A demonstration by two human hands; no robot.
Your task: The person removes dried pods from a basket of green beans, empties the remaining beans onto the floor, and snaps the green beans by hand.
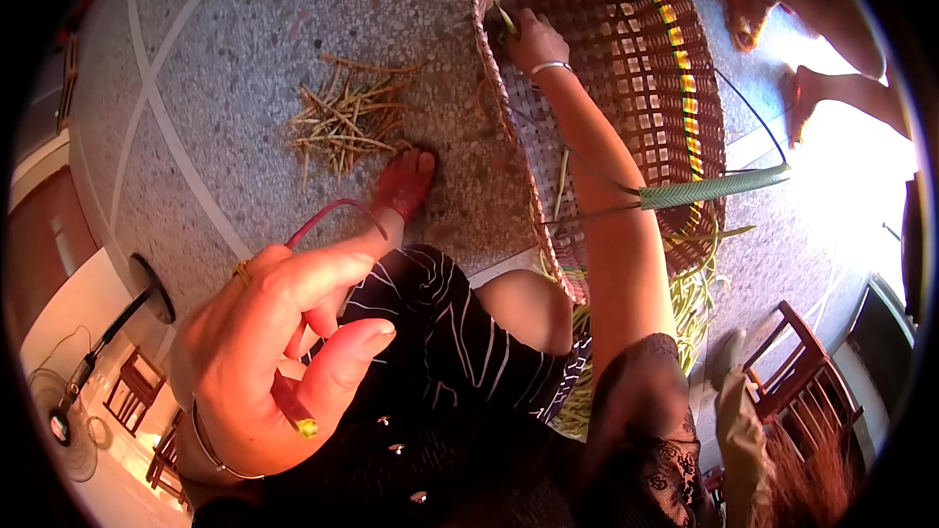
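Note:
My left hand (284, 332), with a ring and a bracelet, is close to the camera at the lower left. Its fingers are curled round a long reddish bean (337, 203); one end arcs out above the knuckles, and the greenish tip shows below the thumb. Inside the far left corner of a woven basket (489, 49) is my right hand (536, 39), closed at a short green bean piece (506, 20); its fingertips are partly hidden. The basket's green-wrapped handle (714, 186) crosses over my right forearm. A slim green bean (561, 181) lies within the basket.
A loose heap of brownish bean pods (350, 119) lies on the speckled floor beside my bare foot (406, 181). Green long beans (699, 308) are piled against the basket's near side. Another person's legs (831, 88) stand at the upper right. Wooden chairs (797, 372) are nearby.

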